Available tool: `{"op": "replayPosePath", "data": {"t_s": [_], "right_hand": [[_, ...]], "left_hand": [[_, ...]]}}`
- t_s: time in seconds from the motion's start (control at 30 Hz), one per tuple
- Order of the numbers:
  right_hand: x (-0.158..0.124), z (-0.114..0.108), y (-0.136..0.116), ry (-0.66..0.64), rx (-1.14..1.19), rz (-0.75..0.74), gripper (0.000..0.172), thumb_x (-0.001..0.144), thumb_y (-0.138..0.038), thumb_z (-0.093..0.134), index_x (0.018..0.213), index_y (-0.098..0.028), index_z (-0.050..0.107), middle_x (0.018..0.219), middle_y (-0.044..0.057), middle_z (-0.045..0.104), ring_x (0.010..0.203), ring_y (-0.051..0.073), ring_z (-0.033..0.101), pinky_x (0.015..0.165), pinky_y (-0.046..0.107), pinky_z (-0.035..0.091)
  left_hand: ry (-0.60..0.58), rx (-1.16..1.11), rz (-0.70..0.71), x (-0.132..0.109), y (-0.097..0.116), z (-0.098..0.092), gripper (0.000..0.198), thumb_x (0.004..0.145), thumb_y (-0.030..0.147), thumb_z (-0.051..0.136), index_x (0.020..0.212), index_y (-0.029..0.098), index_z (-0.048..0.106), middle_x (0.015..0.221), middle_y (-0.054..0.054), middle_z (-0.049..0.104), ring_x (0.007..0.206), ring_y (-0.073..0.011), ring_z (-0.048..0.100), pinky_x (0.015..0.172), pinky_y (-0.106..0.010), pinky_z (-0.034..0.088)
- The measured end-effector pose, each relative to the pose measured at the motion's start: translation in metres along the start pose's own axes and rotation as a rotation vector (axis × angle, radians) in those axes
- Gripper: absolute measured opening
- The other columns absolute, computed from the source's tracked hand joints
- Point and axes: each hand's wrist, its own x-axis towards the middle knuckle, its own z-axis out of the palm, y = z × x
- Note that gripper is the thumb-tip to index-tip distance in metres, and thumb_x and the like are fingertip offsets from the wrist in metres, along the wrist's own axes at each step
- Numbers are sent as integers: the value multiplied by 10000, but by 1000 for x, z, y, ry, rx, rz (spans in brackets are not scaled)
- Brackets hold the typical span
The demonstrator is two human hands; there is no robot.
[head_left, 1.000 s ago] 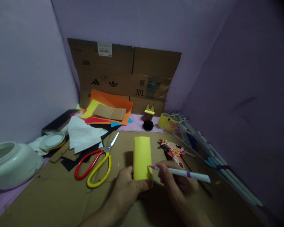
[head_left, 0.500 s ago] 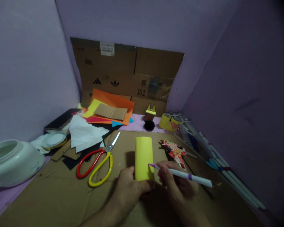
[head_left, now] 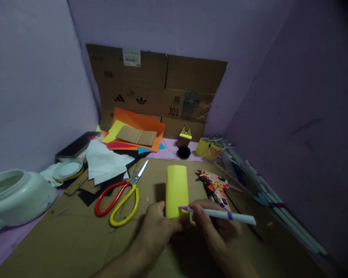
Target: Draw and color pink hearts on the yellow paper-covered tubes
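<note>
A yellow paper-covered box [head_left: 176,189] lies lengthwise in front of me on the cardboard mat [head_left: 84,247]. My left hand [head_left: 159,231] is closed around its near end, thumb across the front. Between the fingers of my right hand [head_left: 214,227] is a white felt-tip pen [head_left: 229,216] with a purple band. Its purple tip meets or hovers just over the lower part of the yellow face; I cannot tell which. No clear mark shows on the paper. To the left of the box lie scissors [head_left: 130,187] with one red and one yellow handle, blades spread slightly.
A white teapot [head_left: 26,197] stands at far left. White paper [head_left: 104,160] and coloured sheets [head_left: 139,119] are piled behind the scissors. A patterned pouch [head_left: 216,183] is right of the box. Farther back are yellow rolls [head_left: 203,146], a black pompom [head_left: 183,152] and an eared box [head_left: 185,139].
The pen tip has moved slightly left and down across the yellow face, and my right hand has shifted left with it. My left hand keeps its hold.
</note>
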Motion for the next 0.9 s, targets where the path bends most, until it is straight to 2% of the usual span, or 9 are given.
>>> {"op": "replayPosePath", "data": {"t_s": [0.13, 0.3, 0.53, 0.9], "right_hand": [[3, -2, 0, 64, -20, 75, 202, 838, -254, 564, 685, -185, 676, 468, -15, 568, 360, 96, 496, 328, 186, 358], [3, -2, 7, 115, -59, 122, 231, 838, -302, 566, 690, -173, 688, 461, -6, 563, 356, 107, 505, 323, 196, 373], [3, -2, 7, 188, -62, 45, 164, 820, -240, 587, 713, -191, 702, 473, -17, 581, 371, 101, 530, 348, 190, 408], [3, 0, 6, 137, 28, 29, 138, 841, -205, 574, 773, -198, 694, 553, -20, 598, 445, 99, 544, 411, 200, 435]], "left_hand": [[34, 13, -33, -2, 2, 1, 394, 506, 178, 769, 862, 71, 636, 716, -67, 667, 601, -159, 607, 530, -243, 498], [47, 50, -20, -4, 3, 1, 320, 510, 141, 708, 814, 77, 631, 652, -32, 639, 544, -132, 581, 491, -235, 504], [37, 65, -24, -3, 2, 1, 347, 493, 155, 701, 821, 77, 618, 640, -22, 635, 509, -117, 565, 466, -231, 495], [-15, 45, -5, -1, 0, 0, 382, 500, 173, 717, 853, 63, 623, 678, -53, 647, 540, -126, 566, 464, -221, 471]]}}
